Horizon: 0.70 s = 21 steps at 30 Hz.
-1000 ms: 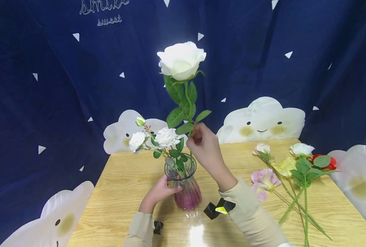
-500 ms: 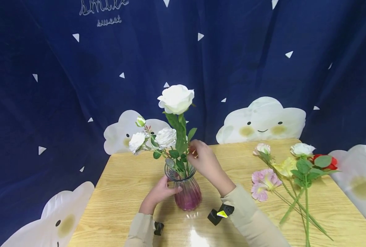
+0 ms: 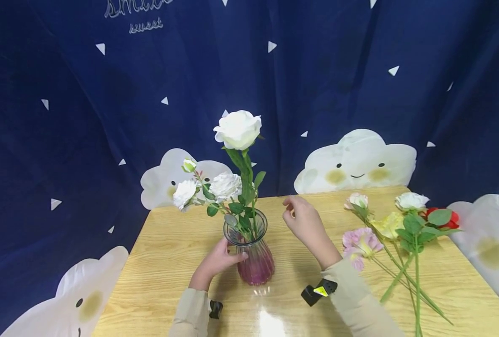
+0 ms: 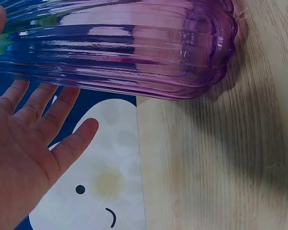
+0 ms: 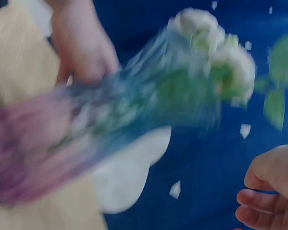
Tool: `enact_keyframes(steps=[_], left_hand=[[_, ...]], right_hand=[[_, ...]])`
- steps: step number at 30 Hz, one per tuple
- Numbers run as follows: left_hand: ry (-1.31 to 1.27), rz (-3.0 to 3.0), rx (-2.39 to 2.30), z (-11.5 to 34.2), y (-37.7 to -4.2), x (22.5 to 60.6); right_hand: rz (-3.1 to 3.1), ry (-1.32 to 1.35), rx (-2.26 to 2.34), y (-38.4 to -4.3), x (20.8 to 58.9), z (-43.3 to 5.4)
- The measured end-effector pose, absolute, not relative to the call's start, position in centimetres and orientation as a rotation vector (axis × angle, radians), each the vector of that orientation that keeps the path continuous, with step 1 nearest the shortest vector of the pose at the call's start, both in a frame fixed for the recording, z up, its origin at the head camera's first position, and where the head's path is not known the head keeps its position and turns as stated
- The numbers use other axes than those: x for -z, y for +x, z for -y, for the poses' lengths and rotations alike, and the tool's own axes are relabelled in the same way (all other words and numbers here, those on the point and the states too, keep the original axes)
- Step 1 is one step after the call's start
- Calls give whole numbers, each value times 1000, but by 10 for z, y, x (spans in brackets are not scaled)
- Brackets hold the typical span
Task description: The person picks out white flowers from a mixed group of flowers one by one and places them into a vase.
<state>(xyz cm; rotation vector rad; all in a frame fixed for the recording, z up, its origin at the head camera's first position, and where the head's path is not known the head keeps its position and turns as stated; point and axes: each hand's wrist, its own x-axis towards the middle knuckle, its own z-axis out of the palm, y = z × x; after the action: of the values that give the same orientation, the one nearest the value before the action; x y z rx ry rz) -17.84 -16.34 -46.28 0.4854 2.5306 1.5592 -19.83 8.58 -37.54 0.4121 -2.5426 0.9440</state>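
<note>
Head view: We take the vase as the landmark; it stands upright on the table. We observe the left hand at the near-left side of the vase, grasping its wall below the rim, with the thumb across the front. We observe the right hand to the right of the vase and above rim level, released, fingers loosely bent. The large white rose stands in the vase, its stem inside the rim and its blossom well above; we find its stem to the left of the right fingertips and apart from them. The smaller white flowers lean out of the vase to the left. Well to the right of the vase lie a pink flower, a yellow flower and a red flower.

Left wrist view: We see the left fingers extended toward the vase wall, several tips meeting it, while the lowest finger stands apart.

Right wrist view: We note that the vase is blurred. The right hand sits beside the vase, well apart from its wall, fingers slack. The left hand is against the opposite side of the vase.
</note>
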Motion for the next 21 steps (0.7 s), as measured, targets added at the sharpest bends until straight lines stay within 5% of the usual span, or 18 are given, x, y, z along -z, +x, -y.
enact_keyframes(steps=[10,21], left_hand=[[457,-2507,-1580,163,-179,462],[444,-2469,-1610,155,-169,442]], right_hand=[[2784,115,-902,-201,446,-186],[2818,-103,-870,-186,467,-255]])
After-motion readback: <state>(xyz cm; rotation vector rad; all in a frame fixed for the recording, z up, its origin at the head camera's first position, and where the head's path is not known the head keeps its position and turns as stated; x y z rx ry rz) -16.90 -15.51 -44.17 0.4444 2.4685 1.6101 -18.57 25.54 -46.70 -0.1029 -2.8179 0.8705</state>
